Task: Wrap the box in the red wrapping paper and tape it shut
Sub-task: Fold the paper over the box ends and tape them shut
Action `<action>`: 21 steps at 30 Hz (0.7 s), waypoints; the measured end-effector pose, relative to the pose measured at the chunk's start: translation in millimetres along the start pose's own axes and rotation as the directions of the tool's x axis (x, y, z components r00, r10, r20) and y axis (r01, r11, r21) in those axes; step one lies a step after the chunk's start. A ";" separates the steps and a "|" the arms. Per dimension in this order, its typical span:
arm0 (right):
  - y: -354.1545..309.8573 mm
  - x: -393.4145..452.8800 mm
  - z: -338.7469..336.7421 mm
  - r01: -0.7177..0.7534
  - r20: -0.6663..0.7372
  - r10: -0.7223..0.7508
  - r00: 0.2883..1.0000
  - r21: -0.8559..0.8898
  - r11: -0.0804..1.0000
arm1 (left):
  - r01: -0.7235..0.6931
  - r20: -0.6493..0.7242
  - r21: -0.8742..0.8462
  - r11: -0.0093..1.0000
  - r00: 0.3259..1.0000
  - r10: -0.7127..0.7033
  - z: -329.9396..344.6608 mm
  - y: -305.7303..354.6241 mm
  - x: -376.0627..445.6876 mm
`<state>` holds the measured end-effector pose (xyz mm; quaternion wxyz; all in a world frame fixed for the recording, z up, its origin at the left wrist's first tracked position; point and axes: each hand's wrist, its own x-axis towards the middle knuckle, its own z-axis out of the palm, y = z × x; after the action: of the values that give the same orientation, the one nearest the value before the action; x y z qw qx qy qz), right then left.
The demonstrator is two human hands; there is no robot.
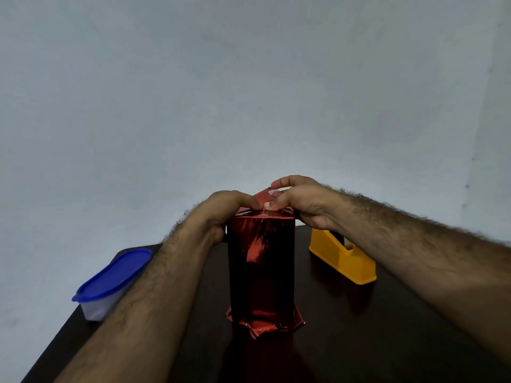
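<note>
The box [261,268] stands upright on the dark table [359,327], covered in shiny red wrapping paper. Crumpled paper flares out round its bottom end [262,326]. My left hand [229,207] grips the top left edge of the box, thumb pressing the folded paper on top. My right hand [300,201] is at the top right; its thumb and fingers pinch a red paper flap [262,195] that stands up above the top. The thumbs nearly touch. The far side of the box top is hidden by the hands.
A yellow tape dispenser [343,258] sits on the table to the right of the box, under my right forearm. A clear container with a blue lid [110,280] lies at the table's left edge. A plain pale wall stands behind.
</note>
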<state>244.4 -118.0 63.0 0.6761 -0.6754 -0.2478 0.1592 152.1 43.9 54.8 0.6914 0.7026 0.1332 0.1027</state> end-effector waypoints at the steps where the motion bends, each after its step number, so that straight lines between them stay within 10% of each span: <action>1: -0.8 0.4 0.1 -0.005 0.005 0.005 1.000 0.000 1.000 | -0.055 -0.038 0.029 0.998 0.998 0.056 0.1 -0.1 0.0; 7: -0.7 2.9 -5.5 -0.045 0.042 0.046 0.998 -0.037 0.998 | -0.473 -0.112 0.527 0.706 0.785 0.610 -2.9 0.7 -9.0; 11: 5.5 -1.0 -11.8 0.046 -0.020 -0.050 0.999 -0.161 0.986 | -0.392 0.008 0.548 0.739 0.886 0.464 -5.7 3.6 -13.3; 15: 9.7 -7.1 -26.6 0.180 -0.103 -0.206 0.973 -0.218 0.959 | -0.409 0.063 0.658 0.632 0.867 0.495 -7.8 5.6 -12.3; 21: 24.2 -11.0 -48.1 0.108 -0.161 -0.149 0.976 -0.237 0.966 | -0.447 0.070 0.501 0.741 0.875 0.480 -3.5 -4.7 -5.6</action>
<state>264.7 -163.3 39.3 0.6229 -0.7420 -0.2466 0.0250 145.4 45.4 50.4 0.4322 0.8649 -0.0015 0.2553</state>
